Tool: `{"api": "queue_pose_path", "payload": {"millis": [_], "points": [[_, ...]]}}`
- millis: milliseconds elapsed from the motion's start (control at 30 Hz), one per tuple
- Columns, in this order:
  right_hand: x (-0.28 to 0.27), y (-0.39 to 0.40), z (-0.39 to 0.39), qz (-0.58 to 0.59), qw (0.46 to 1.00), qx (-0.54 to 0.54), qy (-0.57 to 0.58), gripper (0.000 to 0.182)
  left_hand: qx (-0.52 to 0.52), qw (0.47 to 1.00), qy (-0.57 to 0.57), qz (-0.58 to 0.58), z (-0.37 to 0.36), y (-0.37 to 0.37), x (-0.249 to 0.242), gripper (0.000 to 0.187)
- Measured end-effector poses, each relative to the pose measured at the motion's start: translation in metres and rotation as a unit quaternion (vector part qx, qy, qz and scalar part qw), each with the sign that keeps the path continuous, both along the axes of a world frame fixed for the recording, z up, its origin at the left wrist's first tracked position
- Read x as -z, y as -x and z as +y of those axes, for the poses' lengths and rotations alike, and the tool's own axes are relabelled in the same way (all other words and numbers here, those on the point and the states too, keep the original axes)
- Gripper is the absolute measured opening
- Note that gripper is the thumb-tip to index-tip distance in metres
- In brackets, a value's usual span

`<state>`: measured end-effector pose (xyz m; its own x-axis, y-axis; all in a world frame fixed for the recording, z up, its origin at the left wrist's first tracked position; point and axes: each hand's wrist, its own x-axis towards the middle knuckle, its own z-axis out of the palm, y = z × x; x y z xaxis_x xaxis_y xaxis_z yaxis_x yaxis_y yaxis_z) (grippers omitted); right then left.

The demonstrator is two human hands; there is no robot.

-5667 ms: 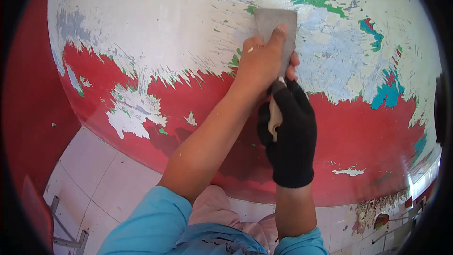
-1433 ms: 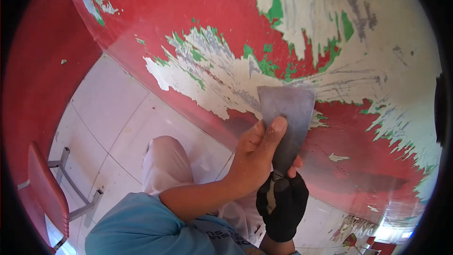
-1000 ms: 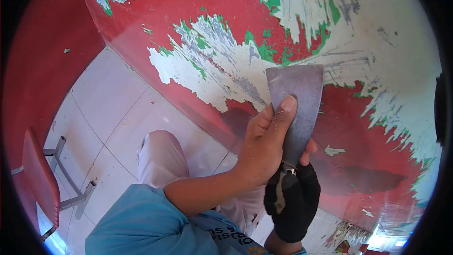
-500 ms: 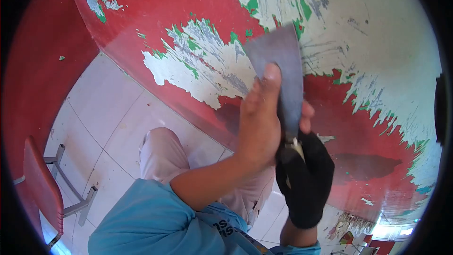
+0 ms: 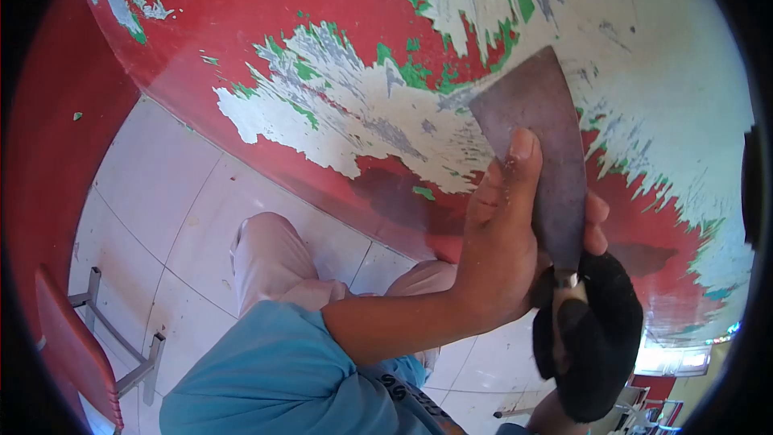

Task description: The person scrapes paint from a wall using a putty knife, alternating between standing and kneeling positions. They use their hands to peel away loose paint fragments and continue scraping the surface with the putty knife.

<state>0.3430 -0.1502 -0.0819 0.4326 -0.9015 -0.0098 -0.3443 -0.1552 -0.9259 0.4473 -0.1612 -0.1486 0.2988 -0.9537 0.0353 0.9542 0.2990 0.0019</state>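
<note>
A wide metal scraper (image 5: 535, 137) points up in front of a wall with red, green and whitish peeling paint. My left hand (image 5: 507, 234) is bare and wraps round the blade, its thumb flat on the face and fingertips showing past the right edge. Below it, my right hand (image 5: 604, 338), in a black glove, grips the light-coloured handle (image 5: 565, 306). The blade's upper edge lies in front of a scraped whitish patch (image 5: 386, 113); whether it touches the wall cannot be told.
A red chair (image 5: 72, 346) with grey metal legs stands at the lower left on the white tiled floor (image 5: 193, 225). My bent knees (image 5: 278, 262) are close below the wall. More furniture (image 5: 644, 411) shows at the lower right.
Both hands and the scraper have moved to the right. The view has shifted a little, and the wall patches sit further left.
</note>
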Motion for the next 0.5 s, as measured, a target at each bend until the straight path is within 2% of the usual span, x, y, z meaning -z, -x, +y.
{"api": "queue_pose_path", "payload": {"millis": [67,167,233,300,333,367,400,500], "points": [[-0.008,0.007,-0.007,0.027,0.999,-0.040,0.016,0.045,-0.047,0.998,0.005,0.033,-0.004,0.003,-0.007,0.038],[-0.015,-0.008,-0.012,0.035,0.997,-0.070,0.014,0.041,-0.043,0.998,-0.006,0.044,-0.004,-0.003,-0.007,0.038],[-0.018,-0.006,-0.012,0.057,0.995,-0.077,0.024,0.039,-0.034,0.998,0.029,0.048,-0.006,-0.002,-0.003,0.038],[-0.018,-0.001,-0.010,0.079,0.993,-0.080,0.028,0.037,-0.032,0.999,-0.023,-0.004,-0.008,0.003,-0.005,0.055],[-0.017,0.001,-0.008,0.061,0.993,-0.076,0.073,0.034,-0.030,0.999,-0.025,-0.004,-0.009,0.002,-0.006,0.055],[-0.016,0.002,-0.007,0.043,0.989,-0.074,0.117,0.032,-0.038,0.999,-0.001,0.026,-0.009,0.000,-0.009,0.047],[-0.017,-0.004,-0.011,0.095,0.986,-0.047,0.129,0.030,-0.045,0.997,0.022,0.056,-0.008,-0.001,-0.011,0.039],[-0.012,0.001,-0.017,0.089,0.991,-0.029,0.097,0.029,-0.065,0.997,0.016,0.048,-0.013,0.002,-0.008,0.039]]}}
